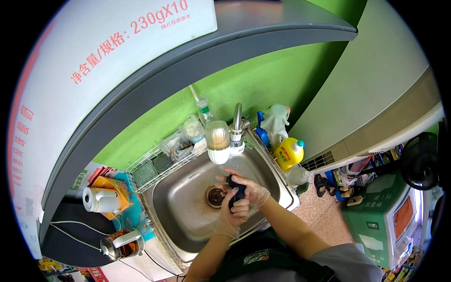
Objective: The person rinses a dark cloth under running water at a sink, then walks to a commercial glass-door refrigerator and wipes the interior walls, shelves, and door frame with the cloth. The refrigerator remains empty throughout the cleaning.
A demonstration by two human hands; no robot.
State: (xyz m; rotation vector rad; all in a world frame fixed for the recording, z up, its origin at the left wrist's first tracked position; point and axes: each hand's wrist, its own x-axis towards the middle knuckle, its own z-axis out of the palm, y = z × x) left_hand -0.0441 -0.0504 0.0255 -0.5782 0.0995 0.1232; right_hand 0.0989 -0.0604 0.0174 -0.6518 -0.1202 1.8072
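Observation:
Over the right half of a stainless steel sink (pixel 178 211), both my hands are closed around a small black object (pixel 237 189), whose kind I cannot make out. My left hand (pixel 235 215), in a clear thin glove, grips its lower end. Around the upper part wraps my right hand (pixel 254 191), gloved the same way. Behind them is a faucet (pixel 238 123) with a white filter unit and clear cartridge (pixel 218 141). Just left of my hands lies the rusty-brown drain (pixel 214 196).
A wire rack (pixel 143 171) with containers lines the sink's back left. A yellow bottle (pixel 288 153) stands at its right. A white kettle (pixel 101 199) and glass teapot (pixel 123 244) sit on the left. Overhead, a dark shelf (pixel 188 56) carries a white carton (pixel 103 56).

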